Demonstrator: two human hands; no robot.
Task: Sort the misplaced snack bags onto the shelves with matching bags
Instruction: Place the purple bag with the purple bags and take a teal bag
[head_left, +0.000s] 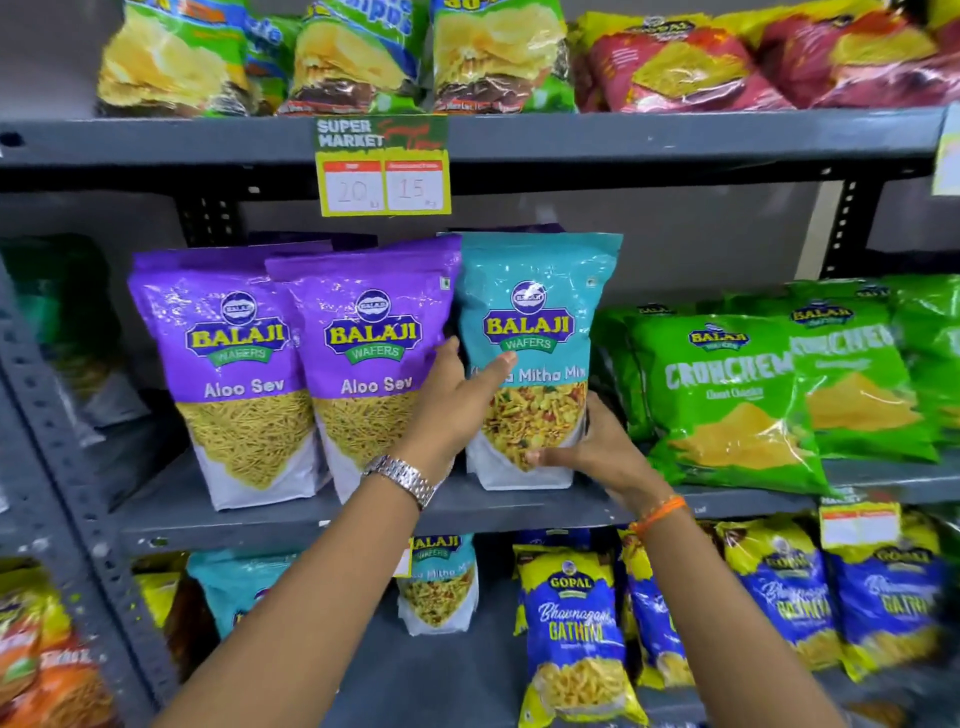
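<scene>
A teal Balaji Mitha Mix bag (535, 312) stands upright on the middle shelf (363, 512), right of two purple Aloo Sev bags (363, 332). My left hand (457, 400) grips the teal bag's left edge, thumb across its front. My right hand (597, 452) holds its lower right corner, fingers across the bottom front. Both hands are on the bag, which rests on the shelf. Another teal Mitha Mix bag (439, 587) stands on the shelf below, with a further teal bag (234, 587) to its left.
Green Crunchem bags (727, 395) lie right of the teal bag. Blue-yellow Gopal Gathiya bags (576, 623) fill the lower shelf's right side. The top shelf holds green-yellow and red bags. A price tag (382, 166) hangs from the top shelf edge.
</scene>
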